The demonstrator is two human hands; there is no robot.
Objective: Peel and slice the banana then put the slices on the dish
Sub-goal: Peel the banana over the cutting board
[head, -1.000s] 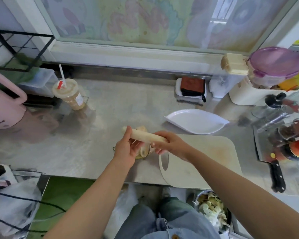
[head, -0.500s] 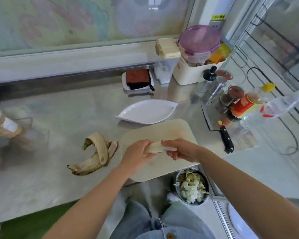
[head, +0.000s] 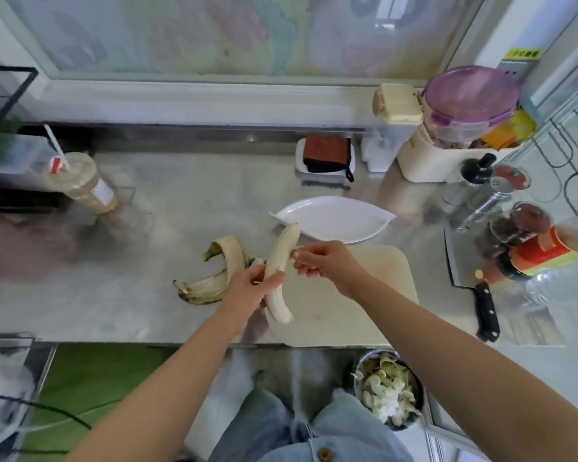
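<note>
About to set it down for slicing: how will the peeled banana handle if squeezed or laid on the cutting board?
Probably soft, bruisable and slick: the peeled banana is bare flesh, so the left hand should grip lightly. Its curve suggests it would rock, not roll, on the cutting board.

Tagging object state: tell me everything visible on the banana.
The banana is fully peeled, pale cream, gently curved, whole and unsliced. It is held off the surface, tilted, far tip toward the white dish, near tip over the cutting board. The left hand grips its lower half; the right hand pinches its side higher up. Its peel lies apart on the counter.
</note>
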